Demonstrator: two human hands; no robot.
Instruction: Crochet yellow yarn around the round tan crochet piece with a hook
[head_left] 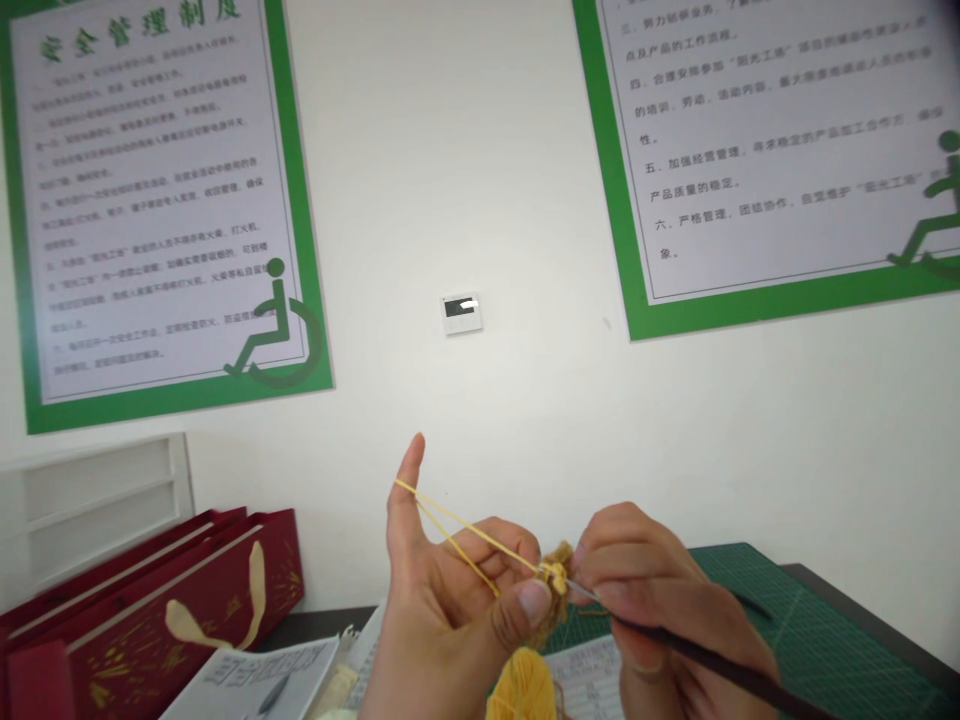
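My left hand [450,600] pinches a small yellow and brown crochet piece [555,580] between thumb and fingers. Its index finger points up, with yellow yarn [457,520] looped round it and running down to the piece. My right hand [660,600] grips a crochet hook [697,655] with a dark handle and a thin metal shaft. The shaft's tip sits at the crochet piece, among the yellow stitches. Below the hands lies a ball of yellow yarn [521,685], cut off by the lower frame edge.
A green cutting mat [810,620] covers the right of the dark table. Printed papers [259,680] lie at the left and under the hands. Red gift bags [187,620] with cream handles stand at the left. Behind is a white wall with green-framed posters [307,300] and a small panel [461,315].
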